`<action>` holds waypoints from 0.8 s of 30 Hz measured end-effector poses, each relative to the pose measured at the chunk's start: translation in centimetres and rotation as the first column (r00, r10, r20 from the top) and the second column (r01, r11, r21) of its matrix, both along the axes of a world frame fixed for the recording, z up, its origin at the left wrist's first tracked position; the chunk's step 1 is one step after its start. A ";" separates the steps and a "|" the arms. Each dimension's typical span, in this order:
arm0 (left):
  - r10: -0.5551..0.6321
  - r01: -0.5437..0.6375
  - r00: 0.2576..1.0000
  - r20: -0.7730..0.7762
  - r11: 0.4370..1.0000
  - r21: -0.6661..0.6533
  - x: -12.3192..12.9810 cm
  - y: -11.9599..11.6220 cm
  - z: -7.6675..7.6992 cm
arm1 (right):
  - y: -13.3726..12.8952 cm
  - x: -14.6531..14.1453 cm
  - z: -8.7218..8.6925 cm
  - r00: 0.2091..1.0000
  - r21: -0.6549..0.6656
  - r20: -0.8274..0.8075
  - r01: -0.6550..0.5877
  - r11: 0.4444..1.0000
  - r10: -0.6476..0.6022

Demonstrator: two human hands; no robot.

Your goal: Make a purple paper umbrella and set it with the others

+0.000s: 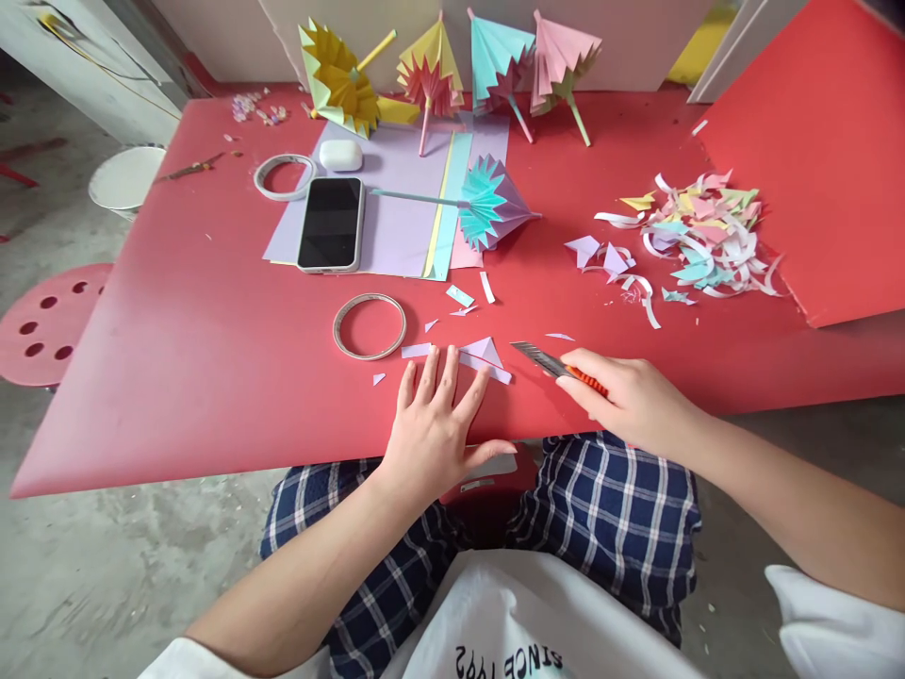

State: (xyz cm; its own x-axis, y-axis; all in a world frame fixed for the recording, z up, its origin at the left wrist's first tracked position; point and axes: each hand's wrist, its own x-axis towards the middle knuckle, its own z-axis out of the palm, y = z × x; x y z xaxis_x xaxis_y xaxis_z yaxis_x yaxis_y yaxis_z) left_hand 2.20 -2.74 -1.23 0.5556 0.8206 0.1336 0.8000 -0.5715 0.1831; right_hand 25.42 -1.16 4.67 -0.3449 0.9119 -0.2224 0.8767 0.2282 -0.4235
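Red is covering the table (212,377), and the near tape ring (337,330) is lying on it. My left hand (435,429) is spreading wide, to the right of the tape ring and closer to me, with its fingertips resting over some purple paper. My right hand (626,391) is sitting farther right of the tape ring and gripping a cutter (546,361). I am guessing the cutter is feeling light but hard, and its bumpy grip is probably not slipping. I am trusting the handle as the safe place for holding, because the blade is looking sharp. The cutter is showing orange on the handle, and its silver blade is pointing back toward the tape ring, just beside the paper and not touching it. Right of the tape ring, a purple triangle (485,347) is lying near my fingers. I am thinking it is bending and tearing easily, so pinching its edge is best; it is looking thin and flat. A purple strip (417,350) is poking out just beside the tape ring, looking floppy and narrow. Smallest, a purple bit (380,379) is lying on my side of the tape ring, looking light as a crumb.
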 end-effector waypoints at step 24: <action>-0.016 0.013 1.000 0.022 0.993 0.113 3.1 0.0 -0.7 | 3.6 4.5 -2.6 0.942 0.344 0.229 0.156 0.926 -0.244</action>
